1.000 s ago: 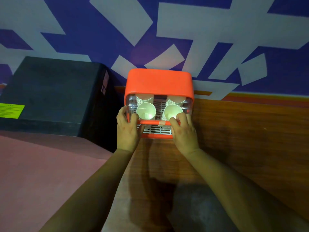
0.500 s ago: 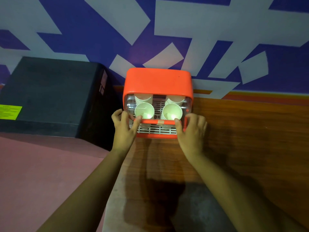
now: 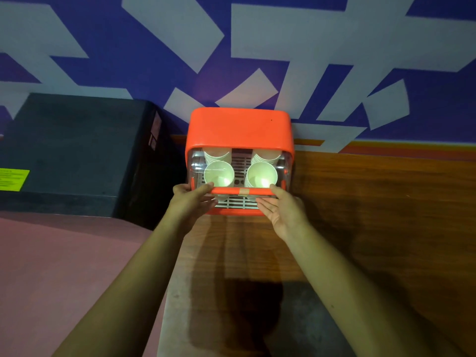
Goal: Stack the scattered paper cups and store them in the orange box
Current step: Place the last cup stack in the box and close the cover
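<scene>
Inside the orange box (image 3: 239, 127), four stacks of paper cups (image 3: 219, 173): two in front with mouths turned up toward the camera, two more behind them at 12 o'clock, only ribbed rims showing. Arranged two by two, probably to fit the width of the box and to stand steady on the white grille tray (image 3: 235, 203). Closed in behind a clear front door (image 3: 282, 166), with an orange bar (image 3: 242, 191) along its lower edge, at 6 o'clock of the front cups. Below the bar a strip of grille uncovered, so door judged not fully shut yet

Left hand (image 3: 190, 202) at 7 o'clock of the cups, at the left end of the bar: open, fingers straight and pointing toward 3 o'clock under the bar, thumb resting on top of it, no firm grip to see. Right hand (image 3: 283, 212) at 5 o'clock, at the right end: open too, palm turned upward, fingers straight toward 9 o'clock, thumb tip touching the bar. Placed one at each end, most likely to guide the door evenly without twisting it. No cup in either hand; cups near the fingertips but apart from them, on the other side of the clear door

Box standing on a wooden table (image 3: 373, 215), back toward the blue and white wall (image 3: 257, 47) at 12 o'clock. Just beside at 9 o'clock, a black case (image 3: 77, 145) with a yellow label (image 3: 13, 179) at its far left edge
</scene>
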{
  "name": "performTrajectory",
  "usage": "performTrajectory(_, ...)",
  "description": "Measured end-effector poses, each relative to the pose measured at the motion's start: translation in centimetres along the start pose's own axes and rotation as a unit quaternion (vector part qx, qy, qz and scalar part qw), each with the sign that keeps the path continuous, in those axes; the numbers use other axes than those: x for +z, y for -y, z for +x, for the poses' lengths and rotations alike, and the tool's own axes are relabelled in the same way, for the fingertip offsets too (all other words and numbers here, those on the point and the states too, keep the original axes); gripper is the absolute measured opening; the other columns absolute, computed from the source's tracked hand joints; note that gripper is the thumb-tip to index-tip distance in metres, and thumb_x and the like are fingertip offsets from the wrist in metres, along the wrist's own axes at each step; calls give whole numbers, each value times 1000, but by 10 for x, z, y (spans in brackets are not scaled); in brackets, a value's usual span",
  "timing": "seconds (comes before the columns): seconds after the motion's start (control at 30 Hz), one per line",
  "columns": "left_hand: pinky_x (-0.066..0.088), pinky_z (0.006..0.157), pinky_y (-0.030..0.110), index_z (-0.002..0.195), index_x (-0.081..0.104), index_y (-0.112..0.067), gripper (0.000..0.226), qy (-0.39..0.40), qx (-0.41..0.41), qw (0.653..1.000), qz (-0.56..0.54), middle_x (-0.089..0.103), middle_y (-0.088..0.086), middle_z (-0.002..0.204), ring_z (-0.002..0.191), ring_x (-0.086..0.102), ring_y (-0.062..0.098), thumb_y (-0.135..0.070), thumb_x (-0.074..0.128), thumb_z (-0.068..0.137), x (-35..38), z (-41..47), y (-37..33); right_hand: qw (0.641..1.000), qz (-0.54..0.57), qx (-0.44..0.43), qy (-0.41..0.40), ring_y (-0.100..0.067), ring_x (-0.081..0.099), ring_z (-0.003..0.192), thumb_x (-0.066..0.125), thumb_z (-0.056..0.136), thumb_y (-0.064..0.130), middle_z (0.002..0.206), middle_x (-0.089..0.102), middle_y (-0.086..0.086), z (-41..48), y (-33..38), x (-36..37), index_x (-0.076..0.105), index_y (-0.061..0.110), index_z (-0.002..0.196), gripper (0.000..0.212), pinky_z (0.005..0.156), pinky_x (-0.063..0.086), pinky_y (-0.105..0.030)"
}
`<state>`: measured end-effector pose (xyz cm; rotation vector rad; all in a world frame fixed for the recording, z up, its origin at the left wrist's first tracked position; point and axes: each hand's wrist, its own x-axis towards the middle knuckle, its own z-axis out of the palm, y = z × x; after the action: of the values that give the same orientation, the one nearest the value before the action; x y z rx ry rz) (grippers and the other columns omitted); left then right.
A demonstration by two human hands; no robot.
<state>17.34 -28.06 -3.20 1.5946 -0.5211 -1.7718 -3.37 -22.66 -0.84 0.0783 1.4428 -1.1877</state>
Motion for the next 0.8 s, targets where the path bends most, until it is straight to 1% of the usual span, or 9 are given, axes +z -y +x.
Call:
performTrajectory(0.07,62,68,35,140,35,1,74,25,-16,998,-51,61,38,121,93,74,44,-6,80,82,-1,1,-4,1000,10,5,4,-32,70,99,62,95,13,116,65,-26,-2,3,1,56,0,127,35,94,56,-41)
performTrajectory(0.17,62,64,34,143,34,-1,71,32,-33,994,-96,65,33,119,92,75,43,3,74,85,1,0,-5,1000,18,10,1,-33,69,102,61,95,10,118,64,-26,-3,4,2,55,-1,127,35,96,55,-42)
performTrajectory(0.37,62,67,34,148,35,1,86,38,-45,989,-134,68,27,118,98,74,36,1,79,75,-4,7,-2,1000,28,7,-5,-34,68,106,62,94,8,121,63,-25,-2,3,3,53,-2,129,38,95,55,-44)
performTrajectory(0.43,63,67,36,143,42,2,77,44,-63,988,-137,67,30,119,97,74,37,-1,80,75,-3,6,-3,1000,27,4,-4,-33,68,105,63,94,9,120,64,-24,-2,2,3,53,-1,129,38,94,56,-43)
performTrajectory(0.47,64,68,38,135,50,4,62,52,-80,987,-131,65,32,121,97,73,38,-3,77,79,-1,5,-4,1000,27,2,-4,-32,69,104,63,94,10,119,64,-24,-2,2,3,53,0,129,39,92,57,-42)
performTrajectory(0.53,65,73,44,124,58,1,39,87,-123,980,-132,58,37,125,100,70,45,-7,70,88,1,0,-3,1000,26,3,0,-32,69,103,63,94,11,119,65,-24,-1,2,2,53,0,129,38,92,57,-41)
performTrajectory(0.6,60,84,55,134,51,-4,49,131,-157,964,-170,52,43,130,110,63,55,-11,66,88,3,-2,1,999,37,18,10,-36,67,106,60,95,11,121,62,-28,-2,2,3,53,-1,127,35,95,55,-43)
performTrajectory(0.67,51,98,61,139,45,-4,53,160,-166,947,-223,50,46,131,118,58,58,-11,62,88,7,-4,2,996,68,44,31,-40,64,109,58,96,10,123,58,-32,-3,3,4,53,1,120,27,98,53,-47)
performTrajectory(0.8,50,98,58,132,47,2,48,156,-147,938,-272,60,43,119,111,65,52,0,55,84,14,-5,-2,987,139,65,51,-43,60,115,59,93,1,132,51,-31,-5,8,3,46,2,133,42,96,53,-52)
